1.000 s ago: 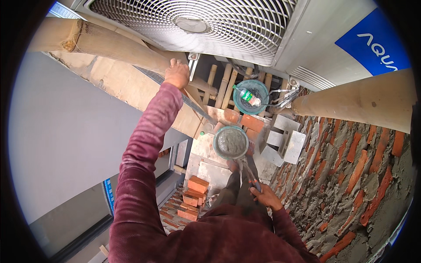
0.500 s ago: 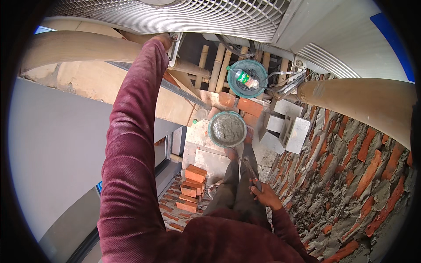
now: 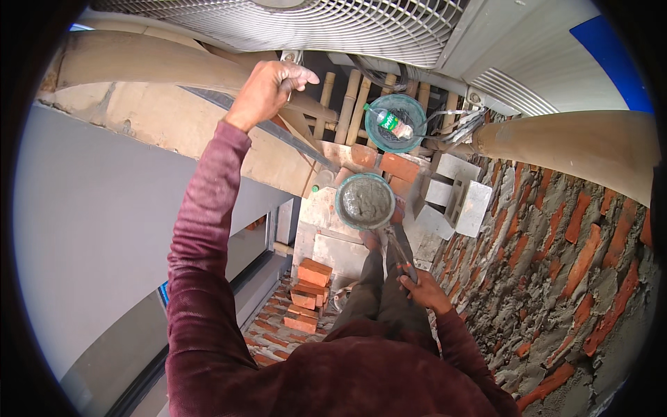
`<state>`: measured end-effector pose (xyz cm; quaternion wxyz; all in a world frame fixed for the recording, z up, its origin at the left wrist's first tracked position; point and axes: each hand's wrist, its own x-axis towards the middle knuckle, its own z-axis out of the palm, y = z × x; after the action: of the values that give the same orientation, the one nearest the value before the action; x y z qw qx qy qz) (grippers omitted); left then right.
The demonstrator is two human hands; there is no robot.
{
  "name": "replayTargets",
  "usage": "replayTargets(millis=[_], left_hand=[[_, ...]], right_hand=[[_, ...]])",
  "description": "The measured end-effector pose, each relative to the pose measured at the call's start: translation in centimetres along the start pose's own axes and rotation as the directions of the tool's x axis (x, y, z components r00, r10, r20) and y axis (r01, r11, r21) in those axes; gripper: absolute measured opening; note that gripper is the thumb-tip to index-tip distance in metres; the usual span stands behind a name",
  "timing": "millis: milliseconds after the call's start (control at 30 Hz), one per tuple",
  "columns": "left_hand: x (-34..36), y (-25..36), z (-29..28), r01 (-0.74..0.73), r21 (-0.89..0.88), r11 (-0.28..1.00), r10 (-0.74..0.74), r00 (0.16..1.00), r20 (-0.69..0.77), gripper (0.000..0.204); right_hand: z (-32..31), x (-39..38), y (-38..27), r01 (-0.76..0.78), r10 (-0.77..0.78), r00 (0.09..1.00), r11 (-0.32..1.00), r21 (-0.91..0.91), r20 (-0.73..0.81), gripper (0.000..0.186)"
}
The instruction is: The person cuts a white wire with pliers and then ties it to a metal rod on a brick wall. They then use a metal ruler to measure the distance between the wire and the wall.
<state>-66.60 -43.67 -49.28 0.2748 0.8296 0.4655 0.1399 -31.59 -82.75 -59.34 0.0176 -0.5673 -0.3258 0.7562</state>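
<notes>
My left hand (image 3: pixel 267 90), at the end of a dusty maroon sleeve, is raised below the fan grille of an outdoor air-conditioner unit (image 3: pixel 333 31). Its fingers are curled together in front of a thick tan pipe (image 3: pixel 153 66); whatever lies between them is too small to make out. Low at my right side, my right hand (image 3: pixel 427 290) grips the handle of a trowel (image 3: pixel 399 250), its narrow blade angled up toward my feet. A round bucket of wet grey mortar (image 3: pixel 365 201) stands just in front of my feet.
Another bucket (image 3: pixel 394 124) with a green-labelled bottle (image 3: pixel 388 122) in it sits beyond, near bamboo poles (image 3: pixel 347 108). Grey blocks (image 3: pixel 458 194) are right of the mortar; stacked red bricks (image 3: pixel 309 292) lie left of my legs. A rough brick wall (image 3: pixel 549 278) rises at right.
My left hand has come away from the bracket under the air-conditioner unit and drawn back toward me. My right hand keeps hold of the trowel, nearly unmoved.
</notes>
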Motion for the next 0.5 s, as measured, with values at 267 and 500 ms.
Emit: replayTargets(millis=[267, 500], left_hand=[[-11.3, 10.9, -3.6, -0.156, -0.923, 0.352, -0.362, 0.886, -0.288, 0.019], [-20.2, 15.8, -4.8, -0.353, -0.936, -0.003, -0.377, 0.867, -0.326, 0.021]], right_hand=[[2.0, -6.7, -8.0, 0.489, -0.479, 0.853, 0.872, -0.005, -0.209, 0.042], [7.0, -13.7, -18.4, 0.785, -0.753, 0.603, 0.619, 0.025, -0.262, 0.031]])
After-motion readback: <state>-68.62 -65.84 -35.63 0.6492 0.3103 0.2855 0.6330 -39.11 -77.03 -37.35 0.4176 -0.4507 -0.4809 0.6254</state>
